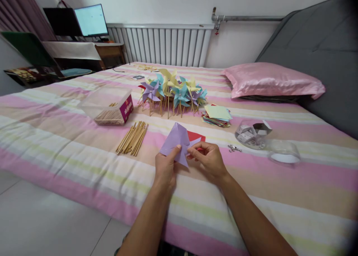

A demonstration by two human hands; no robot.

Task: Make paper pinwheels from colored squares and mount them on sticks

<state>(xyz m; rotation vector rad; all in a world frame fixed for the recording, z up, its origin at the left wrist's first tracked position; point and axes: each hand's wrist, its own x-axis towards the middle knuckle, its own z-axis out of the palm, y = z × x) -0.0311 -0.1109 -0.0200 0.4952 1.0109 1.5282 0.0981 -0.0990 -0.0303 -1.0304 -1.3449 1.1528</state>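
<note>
A folded purple paper sheet is held over the striped bed. My left hand pinches its lower left part, thumb on top. My right hand pinches a folded flap on its right side. Just behind the paper lies something red, partly covered. A bundle of wooden sticks lies to the left of my hands. A few small metal pins lie to the right.
Finished paper pinwheels are piled behind, beside a stack of coloured paper squares. A clear box with sticks stands at left. A clear tub and its lid lie at right. A pink pillow is further back.
</note>
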